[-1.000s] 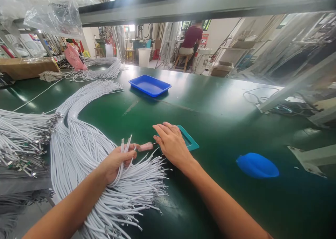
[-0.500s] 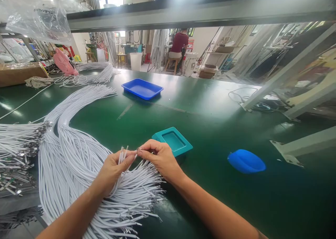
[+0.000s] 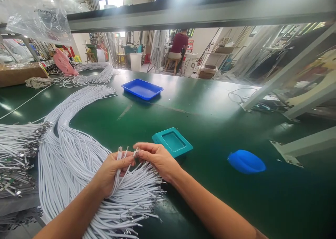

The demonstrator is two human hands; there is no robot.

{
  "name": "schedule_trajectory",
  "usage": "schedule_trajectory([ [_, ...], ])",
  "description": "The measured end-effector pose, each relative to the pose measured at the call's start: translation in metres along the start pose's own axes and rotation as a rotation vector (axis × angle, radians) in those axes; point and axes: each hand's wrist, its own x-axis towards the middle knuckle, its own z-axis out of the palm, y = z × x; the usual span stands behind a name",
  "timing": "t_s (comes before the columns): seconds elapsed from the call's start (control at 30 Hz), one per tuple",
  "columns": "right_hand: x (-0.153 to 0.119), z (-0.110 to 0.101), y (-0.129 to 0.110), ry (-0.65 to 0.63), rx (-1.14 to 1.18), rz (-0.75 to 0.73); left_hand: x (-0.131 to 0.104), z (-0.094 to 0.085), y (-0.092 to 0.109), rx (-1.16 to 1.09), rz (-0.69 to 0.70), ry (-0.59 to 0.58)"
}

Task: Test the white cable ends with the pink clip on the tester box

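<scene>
While the left hand (image 3: 111, 172) grips a small tuft of white cable ends, fingers curled tight around them, the right hand (image 3: 157, 158) pinches one tip of that tuft (image 3: 123, 155) between thumb and forefinger. Tips stick up just above the left fist; exact count in the tuft is hard to tell, roughly four or five.

Cables (image 3: 78, 155): thin, white, long, with bare or metal-tipped ends. The main bundle fans out on the green bench (image 3: 210, 127) right under both hands, loops away to the far left, then curves back. Far too many to count.

A second stack of cables with metal connectors (image 3: 18, 151) lies at the left edge, just beside the main bundle. A third coil (image 3: 97, 74) sits at the far end of the bench.

Containers, three:
- teal tray (image 3: 173, 142), just beside the right hand, nothing visible in it
- blue tray (image 3: 143, 88), mid-bench, well apart from the hands, looks bare inside
- blue oval dish (image 3: 246, 161), to the right, contents cannot be told from this angle

One person (image 3: 179, 46) sits on a stool in the background, facing away.
</scene>
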Motion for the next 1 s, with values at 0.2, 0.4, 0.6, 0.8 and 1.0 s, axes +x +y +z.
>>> schedule_trajectory([
  [0.2,-0.004,-0.004,-0.015,-0.066,-0.460,-0.267,0.000,-0.004,-0.002,-0.048,-0.133,-0.114],
  [0.4,-0.001,0.004,0.002,0.109,-0.131,-0.085,0.001,-0.006,-0.004,-0.107,-0.126,-0.148],
  [0.6,-0.001,0.013,0.008,0.184,0.010,-0.051,0.002,-0.005,-0.005,-0.181,-0.114,-0.150],
  [0.8,-0.004,0.015,0.009,0.238,-0.238,-0.138,0.002,0.000,-0.007,-0.015,0.052,0.023],
  [1.0,-0.004,-0.001,0.014,0.225,-1.155,-0.805,0.002,0.002,-0.009,0.086,0.119,0.075],
])
